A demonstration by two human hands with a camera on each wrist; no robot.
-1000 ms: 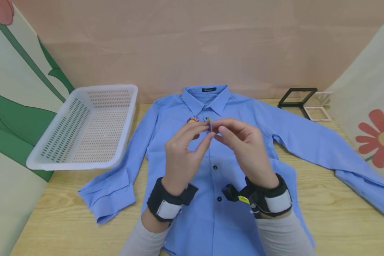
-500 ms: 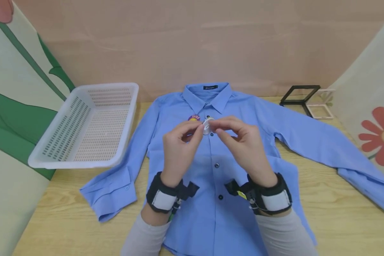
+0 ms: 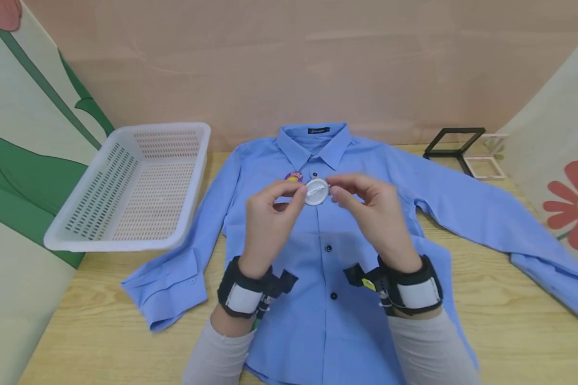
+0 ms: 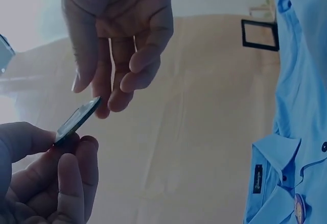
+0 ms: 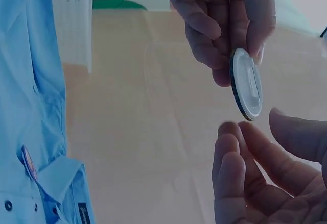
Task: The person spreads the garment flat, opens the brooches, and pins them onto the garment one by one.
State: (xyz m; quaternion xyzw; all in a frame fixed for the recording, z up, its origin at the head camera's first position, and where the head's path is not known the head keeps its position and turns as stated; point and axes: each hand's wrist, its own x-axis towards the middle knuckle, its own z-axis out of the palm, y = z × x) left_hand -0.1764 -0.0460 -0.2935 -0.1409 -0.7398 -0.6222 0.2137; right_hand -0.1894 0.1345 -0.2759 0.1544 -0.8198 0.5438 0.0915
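My left hand [image 3: 273, 227] pinches a round pin badge [image 3: 317, 191] between thumb and fingers. Its white back, with the pin bar across it, faces the head camera. Close to the badge's opposite edge is my right hand [image 3: 373, 222]; in the right wrist view its fingertips [image 5: 230, 127] lie just below the badge [image 5: 247, 84], thumb spread apart and nothing held. Beneath both hands a blue button-up shirt [image 3: 289, 321] lies spread front up. A second badge [image 3: 293, 177], purple and yellow, is on the shirt's chest below the collar, partly hidden by the left hand.
To the left, a white plastic basket [image 3: 199, 176] stands on the wooden table [image 3: 91, 310], by one sleeve. Square black frame [image 3: 455, 156] and a paler frame [image 3: 483, 168] stand at the back right, beyond the other sleeve.
The badge has turned from edge-on to showing its white back. The right hand's fingers, at the badge before, have drawn slightly right, while the left hand keeps its pinch.
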